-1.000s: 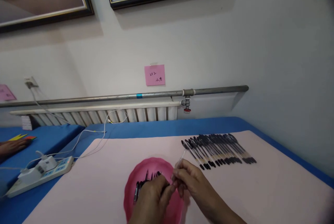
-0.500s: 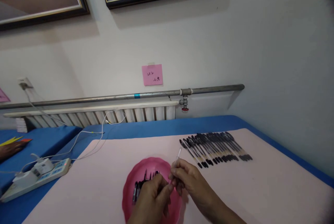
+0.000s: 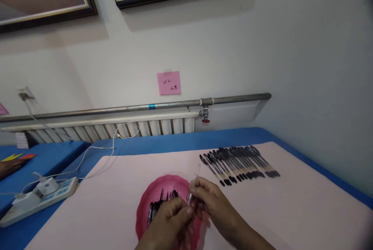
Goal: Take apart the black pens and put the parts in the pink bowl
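The right hand pinches a clear tube between thumb and fingers, above the right side of a pink bowl. The tube's long axis slants from near left to far right, its bare end pointing far and slightly right. At its near end, the left hand has thumb and forefinger drawn in close; I cannot tell whether they pinch the tube. Black parts lie in the bowl, on its left and far side, partly behind the left hand. Far right of the bowl, a row of pens rests on a pale pink sheet, their long axes running from far left to near right. 1 power strip with 2 white plugs sits at left.
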